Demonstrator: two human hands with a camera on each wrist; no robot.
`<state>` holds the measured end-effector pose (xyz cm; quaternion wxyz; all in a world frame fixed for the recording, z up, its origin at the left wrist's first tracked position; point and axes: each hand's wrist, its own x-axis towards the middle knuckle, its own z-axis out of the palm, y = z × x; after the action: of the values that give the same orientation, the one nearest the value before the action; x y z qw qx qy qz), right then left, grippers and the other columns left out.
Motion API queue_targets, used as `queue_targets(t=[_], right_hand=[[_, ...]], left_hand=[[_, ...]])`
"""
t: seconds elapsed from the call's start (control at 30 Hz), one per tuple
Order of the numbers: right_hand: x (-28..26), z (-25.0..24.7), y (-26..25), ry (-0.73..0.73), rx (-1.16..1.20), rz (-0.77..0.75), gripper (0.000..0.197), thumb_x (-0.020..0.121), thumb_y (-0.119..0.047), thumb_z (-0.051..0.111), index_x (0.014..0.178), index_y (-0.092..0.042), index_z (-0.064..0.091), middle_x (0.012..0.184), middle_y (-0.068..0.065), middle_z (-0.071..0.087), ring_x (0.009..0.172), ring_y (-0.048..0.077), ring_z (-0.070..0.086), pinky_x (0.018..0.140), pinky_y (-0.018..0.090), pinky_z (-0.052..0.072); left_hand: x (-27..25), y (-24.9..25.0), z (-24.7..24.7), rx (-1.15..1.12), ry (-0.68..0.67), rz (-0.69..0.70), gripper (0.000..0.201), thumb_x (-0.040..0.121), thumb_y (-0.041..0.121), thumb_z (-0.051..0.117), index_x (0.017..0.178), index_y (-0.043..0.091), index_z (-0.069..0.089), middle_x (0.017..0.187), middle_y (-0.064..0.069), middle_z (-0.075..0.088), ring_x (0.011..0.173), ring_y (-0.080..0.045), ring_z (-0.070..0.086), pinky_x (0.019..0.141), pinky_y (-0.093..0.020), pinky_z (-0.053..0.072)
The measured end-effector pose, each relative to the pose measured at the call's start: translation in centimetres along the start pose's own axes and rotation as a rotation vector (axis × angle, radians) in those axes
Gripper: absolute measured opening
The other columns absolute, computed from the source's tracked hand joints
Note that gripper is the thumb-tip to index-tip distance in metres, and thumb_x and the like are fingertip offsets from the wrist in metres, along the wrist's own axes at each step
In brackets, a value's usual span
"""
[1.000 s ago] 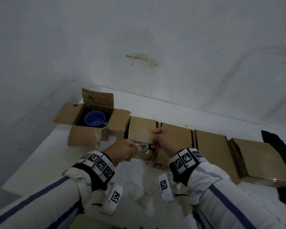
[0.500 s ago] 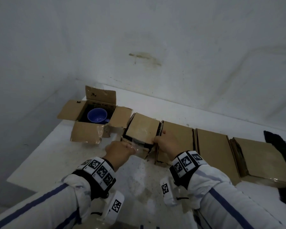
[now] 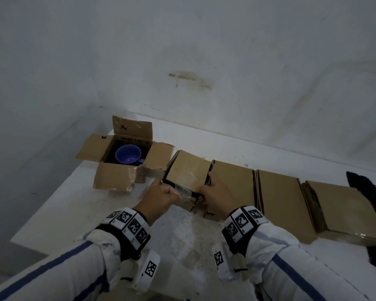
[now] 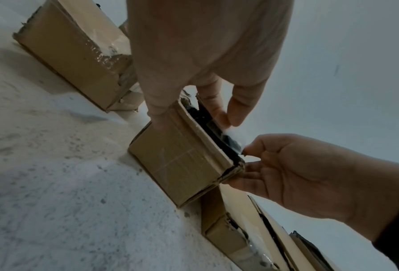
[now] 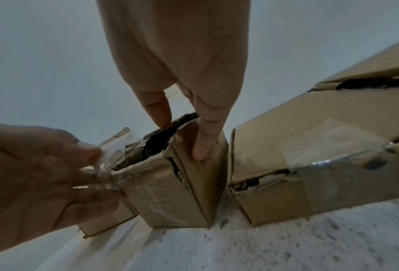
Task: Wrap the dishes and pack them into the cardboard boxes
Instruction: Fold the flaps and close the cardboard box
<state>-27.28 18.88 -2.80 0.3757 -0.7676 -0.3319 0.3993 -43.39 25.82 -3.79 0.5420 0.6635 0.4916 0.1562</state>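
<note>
A small cardboard box lies tilted on the white table, its near end torn open with something dark inside. My left hand pinches a strip of clear tape stuck to that end. The tape stretches from the box's edge to my left fingertips. My right hand grips the box's right corner, one finger on the top edge and the thumb on its side. To the left stands an open box with a blue cup unwrapped inside.
Three closed cardboard boxes lie in a row to the right, close against the held one. A dark cloth hangs at the far right. A white wall stands right behind the table, whose left edge drops off.
The box, held up on end a second ago, has come down onto the table at a tilt. My left hand has shifted to the tape at its near end.
</note>
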Motion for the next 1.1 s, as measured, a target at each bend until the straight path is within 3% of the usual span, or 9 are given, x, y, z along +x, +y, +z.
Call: queue_targets(t=[0.2, 0.3, 0.4, 0.53, 0.7, 0.83, 0.97, 1.03, 1.1], right_hand=[[0.8, -0.2, -0.8, -0.039, -0.025, 0.084, 0.041, 0.080, -0.020, 0.053, 0.121, -0.017, 0.055, 0.099, 0.009, 0.064, 0.076, 0.024, 0.060, 0.067, 0.035, 0.053], [1.3, 0.3, -0.9, -0.030, -0.069, 0.106, 0.017, 0.082, -0.023, 0.054, 0.092, -0.010, 0.054, 0.087, 0.013, 0.053, 0.073, 0.024, 0.051, 0.067, 0.037, 0.051], [1.6, 0.6, -0.7, -0.037, -0.075, 0.103, 0.021, 0.085, -0.026, 0.054, 0.094, -0.007, 0.055, 0.091, 0.015, 0.055, 0.078, 0.029, 0.056, 0.073, 0.044, 0.057], [1.6, 0.7, -0.3, -0.054, 0.124, 0.166, 0.009, 0.086, -0.020, 0.057, 0.095, -0.019, 0.060, 0.111, 0.017, 0.062, 0.094, 0.039, 0.064, 0.075, 0.053, 0.057], [1.7, 1.0, -0.4, -0.014, 0.075, 0.134, 0.016, 0.087, -0.015, 0.056, 0.102, -0.011, 0.061, 0.106, 0.021, 0.064, 0.079, 0.035, 0.061, 0.076, 0.050, 0.055], [1.6, 1.2, -0.3, 0.028, -0.001, 0.107, 0.024, 0.086, -0.010, 0.056, 0.108, -0.003, 0.062, 0.106, 0.021, 0.066, 0.078, 0.027, 0.058, 0.074, 0.043, 0.054], [0.9, 1.5, -0.2, 0.085, -0.063, 0.015, 0.022, 0.088, -0.008, 0.054, 0.108, -0.011, 0.064, 0.102, 0.009, 0.068, 0.088, 0.030, 0.064, 0.081, 0.045, 0.055], [0.4, 1.8, -0.1, 0.116, 0.003, -0.012, 0.021, 0.088, -0.006, 0.052, 0.099, -0.016, 0.067, 0.099, 0.007, 0.069, 0.091, 0.032, 0.065, 0.081, 0.046, 0.054], [0.0, 1.9, 0.1, 0.137, 0.163, 0.022, 0.025, 0.087, -0.004, 0.054, 0.082, -0.023, 0.068, 0.093, 0.006, 0.070, 0.091, 0.031, 0.066, 0.082, 0.048, 0.054]], left_hand=[[0.2, 0.0, -0.6, 0.014, -0.074, 0.041, 0.016, 0.083, 0.008, 0.065, 0.068, 0.007, 0.059, 0.124, 0.000, 0.043, 0.108, -0.005, 0.037, 0.080, -0.022, 0.029], [0.5, -0.3, -0.6, 0.057, -0.089, 0.052, 0.018, 0.082, 0.007, 0.066, 0.066, 0.004, 0.057, 0.124, 0.003, 0.038, 0.102, -0.010, 0.043, 0.078, -0.022, 0.032], [0.8, -0.6, -0.6, 0.103, -0.099, 0.049, 0.021, 0.081, 0.007, 0.068, 0.064, 0.003, 0.057, 0.125, 0.006, 0.033, 0.107, -0.015, 0.049, 0.075, -0.021, 0.037], [1.4, -1.2, -0.8, 0.148, -0.113, 0.046, 0.031, 0.078, 0.011, 0.072, 0.053, 0.013, 0.054, 0.148, -0.004, 0.030, 0.101, -0.020, 0.056, 0.087, -0.030, 0.044], [1.6, -1.5, -1.2, 0.141, -0.143, 0.000, 0.033, 0.075, 0.016, 0.073, 0.045, 0.017, 0.059, 0.155, -0.006, 0.025, 0.133, -0.036, 0.038, 0.107, -0.046, 0.037], [1.4, -1.3, -1.1, 0.180, -0.138, 0.010, 0.030, 0.077, 0.012, 0.071, 0.051, 0.017, 0.057, 0.155, -0.006, 0.023, 0.132, -0.023, 0.042, 0.103, -0.032, 0.037], [1.1, -1.3, -1.2, 0.169, -0.141, 0.019, 0.030, 0.077, 0.013, 0.072, 0.052, 0.017, 0.058, 0.154, -0.005, 0.025, 0.120, -0.020, 0.051, 0.100, -0.034, 0.041], [1.1, -1.2, -1.2, 0.157, -0.139, 0.008, 0.029, 0.077, 0.013, 0.073, 0.052, 0.016, 0.057, 0.150, -0.006, 0.031, 0.103, -0.017, 0.056, 0.094, -0.031, 0.044], [1.0, -1.0, -1.3, 0.156, -0.146, 0.008, 0.030, 0.076, 0.013, 0.073, 0.052, 0.017, 0.057, 0.150, -0.007, 0.032, 0.110, -0.021, 0.055, 0.091, -0.030, 0.044]])
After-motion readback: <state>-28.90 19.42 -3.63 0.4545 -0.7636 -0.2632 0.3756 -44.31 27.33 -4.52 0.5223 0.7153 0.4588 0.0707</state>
